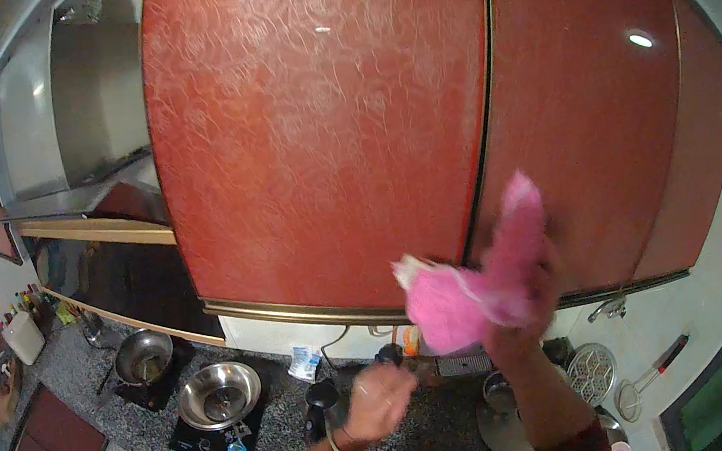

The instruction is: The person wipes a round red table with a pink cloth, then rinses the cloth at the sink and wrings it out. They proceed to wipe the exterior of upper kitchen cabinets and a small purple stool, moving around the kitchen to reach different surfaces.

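My right hand (527,291), raised in front of the red cabinet doors, is closed on a pink cloth (444,304) that bunches up above and to the left of it. Motion blurs both hand and cloth. Behind the cloth are the lower edge of the patterned red door (327,146) and the plainer red door (585,119) to its right. Lower and to the left, my left hand (378,400) is held above the granite counter with its fingers curled loosely; nothing shows in it. It is near a black-lidded appliance (321,395).
A steel bowl (219,395) rests on a black cooktop (215,447), with a wok (143,359) farther left. Steel vessels (498,391) stand by the sink tap (608,308). Strainers (628,401) hang at the right wall. The range hood (116,200) juts out at upper left.
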Demonstrator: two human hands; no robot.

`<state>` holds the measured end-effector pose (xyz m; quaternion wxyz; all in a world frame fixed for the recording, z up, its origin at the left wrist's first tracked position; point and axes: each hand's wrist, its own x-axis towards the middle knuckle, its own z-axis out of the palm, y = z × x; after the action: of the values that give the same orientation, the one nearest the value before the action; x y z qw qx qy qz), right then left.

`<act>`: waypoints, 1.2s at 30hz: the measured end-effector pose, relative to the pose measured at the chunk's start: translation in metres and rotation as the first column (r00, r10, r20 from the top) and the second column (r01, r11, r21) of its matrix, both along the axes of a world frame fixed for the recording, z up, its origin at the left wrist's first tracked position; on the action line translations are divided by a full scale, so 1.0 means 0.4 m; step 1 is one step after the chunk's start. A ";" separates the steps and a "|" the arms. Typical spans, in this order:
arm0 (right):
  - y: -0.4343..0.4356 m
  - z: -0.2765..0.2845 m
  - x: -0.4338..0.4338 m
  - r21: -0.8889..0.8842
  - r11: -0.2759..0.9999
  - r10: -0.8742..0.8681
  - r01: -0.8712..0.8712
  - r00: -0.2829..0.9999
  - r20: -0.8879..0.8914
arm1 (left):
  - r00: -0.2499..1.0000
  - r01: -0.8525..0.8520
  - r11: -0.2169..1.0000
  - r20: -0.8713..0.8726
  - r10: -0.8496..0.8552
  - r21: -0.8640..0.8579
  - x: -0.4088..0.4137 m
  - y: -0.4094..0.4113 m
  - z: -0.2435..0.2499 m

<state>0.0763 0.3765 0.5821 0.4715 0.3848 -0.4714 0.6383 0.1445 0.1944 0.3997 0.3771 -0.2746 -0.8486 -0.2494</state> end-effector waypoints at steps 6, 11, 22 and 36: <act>-0.188 0.200 0.003 0.352 0.572 -0.370 0.741 0.617 -0.695 | 0.648 -0.331 0.875 -0.588 0.484 0.355 -0.021 -0.172 0.587; -0.205 0.216 -0.033 0.446 0.512 -0.259 0.734 0.627 -0.735 | 0.450 -0.518 0.747 -0.611 0.652 0.416 -0.090 -0.225 0.767; -0.180 0.569 -0.112 0.100 0.497 -0.317 0.862 0.288 -0.903 | 0.375 -0.649 0.639 -0.558 0.740 0.412 -0.100 -0.222 0.762; -0.220 0.457 -0.065 0.426 0.529 -0.014 0.734 0.509 -0.861 | 0.525 -0.359 0.816 -0.625 0.577 0.452 -0.080 -0.265 0.759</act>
<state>0.0501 0.2883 0.7647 0.5575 0.6489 -0.5178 0.0072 0.1124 0.0882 0.7033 0.7735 -0.0567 -0.6205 -0.1159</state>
